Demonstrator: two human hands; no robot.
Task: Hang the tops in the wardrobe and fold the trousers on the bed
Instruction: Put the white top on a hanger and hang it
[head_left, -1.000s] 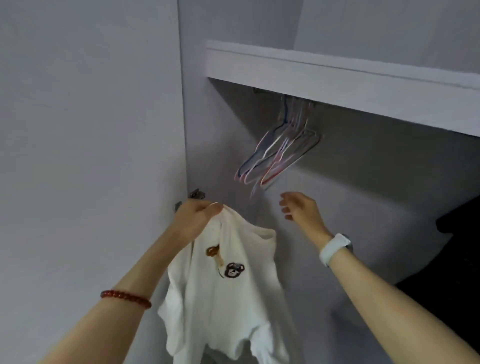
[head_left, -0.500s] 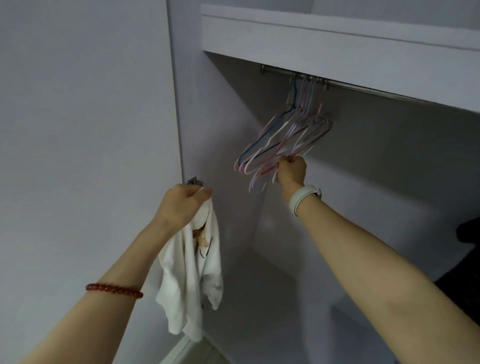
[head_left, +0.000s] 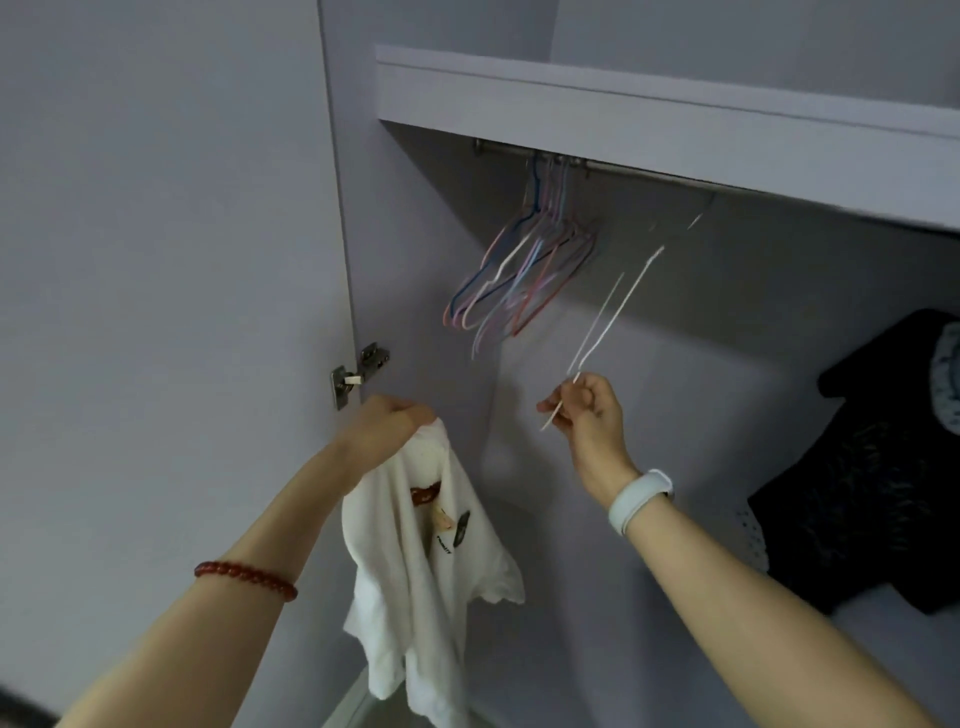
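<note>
My left hand (head_left: 387, 423) grips the top of a small white T-shirt (head_left: 421, 566) with a bear print, which hangs down in front of the open wardrobe. My right hand (head_left: 587, 410) pinches the lower corner of a thin white wire hanger (head_left: 615, 312); the hanger slants up to the right, blurred, below the metal rail (head_left: 623, 166). Several coloured wire hangers (head_left: 519, 275) hang bunched on the rail, up and left of my right hand.
A wardrobe shelf (head_left: 649, 109) runs above the rail. The open door (head_left: 156, 312) stands at the left with its hinge (head_left: 358, 374). A dark garment (head_left: 872, 483) hangs at the right inside the wardrobe.
My right hand reached up to the bunch of hangers, then came down and right with a white hanger off the rail. My left hand kept holding the T-shirt.
</note>
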